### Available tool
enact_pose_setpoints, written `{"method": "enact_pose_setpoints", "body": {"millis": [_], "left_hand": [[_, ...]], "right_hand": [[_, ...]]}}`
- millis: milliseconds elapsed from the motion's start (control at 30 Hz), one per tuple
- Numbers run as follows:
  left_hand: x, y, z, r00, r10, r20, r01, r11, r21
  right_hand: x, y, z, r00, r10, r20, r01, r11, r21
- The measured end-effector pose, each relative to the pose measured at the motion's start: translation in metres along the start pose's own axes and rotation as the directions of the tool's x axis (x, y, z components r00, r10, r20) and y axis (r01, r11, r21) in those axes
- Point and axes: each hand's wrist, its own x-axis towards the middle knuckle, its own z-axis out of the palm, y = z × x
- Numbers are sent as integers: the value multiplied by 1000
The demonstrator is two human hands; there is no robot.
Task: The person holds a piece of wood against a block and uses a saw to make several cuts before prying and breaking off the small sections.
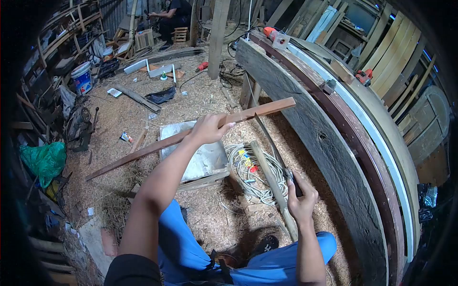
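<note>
A long reddish-brown wooden strip (160,145) runs slantwise from the lower left to the upper right. My left hand (208,129) is closed round it, right of its middle. In my right hand (302,196) is the dark handle of a saw (268,136), whose long narrow blade points up and away. The blade's far part meets the strip's underside, between my left hand and the strip's right end. Below the strip lie a pale flat board (202,157) and a coil of light cable (265,187), with a wooden pole (273,183) leaning across the cable.
A thick dark plank (315,128) curves along the right, with power tools (365,76) on the bench beyond. A post (218,43) stands ahead. Another person (179,16) sits at the back. A bucket (81,78) and green bag (44,162) are left.
</note>
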Motion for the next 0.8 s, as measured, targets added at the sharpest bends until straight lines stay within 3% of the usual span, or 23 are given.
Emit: {"method": "enact_pose_setpoints", "body": {"millis": [267,333,633,800], "left_hand": [[-3,-1,8,998,60,-26,-60,998,-6],[-5,1,11,996,84,-42,-84,996,-3],[-6,-1,17,995,96,-7,-96,995,7],[-4,-3,27,989,-27,148,11,994,112]], "right_hand": [[-1,-1,8,1000,-17,-10,16,999,-42],[-2,2,15,998,58,-27,-57,998,24],[2,-8,14,995,103,-12,-103,994,-29],[-2,-2,17,998,45,-34,-45,999,1]]}}
